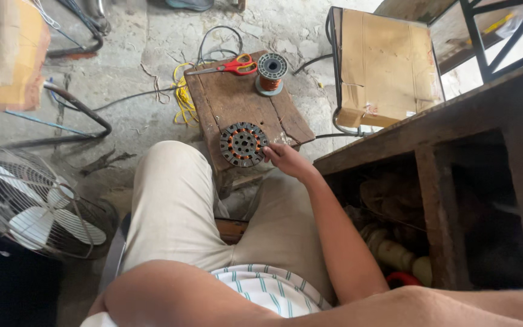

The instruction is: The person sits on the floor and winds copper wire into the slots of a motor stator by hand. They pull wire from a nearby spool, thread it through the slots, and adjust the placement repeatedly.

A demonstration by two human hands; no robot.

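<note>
On the wooden stool [237, 100], stator [243, 144] touching right hand [284, 158].

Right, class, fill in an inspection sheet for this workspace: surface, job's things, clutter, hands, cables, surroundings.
Surface: small worn wooden stool on a cracked concrete floor, between the person's knees.
Job's things: round motor stator with copper windings, lying flat on the stool's near edge.
Clutter: red-handled scissors and a spool of copper wire at the stool's far end.
Hands: right hand touches the stator's rim with its fingertips; left hand not in view, only the forearm.
Cables: yellow wire bundle beside the stool; black cables looping behind it.
Surroundings: caged fan to the left, cardboard sheet on a metal frame, dark wooden bench to the right.
</note>
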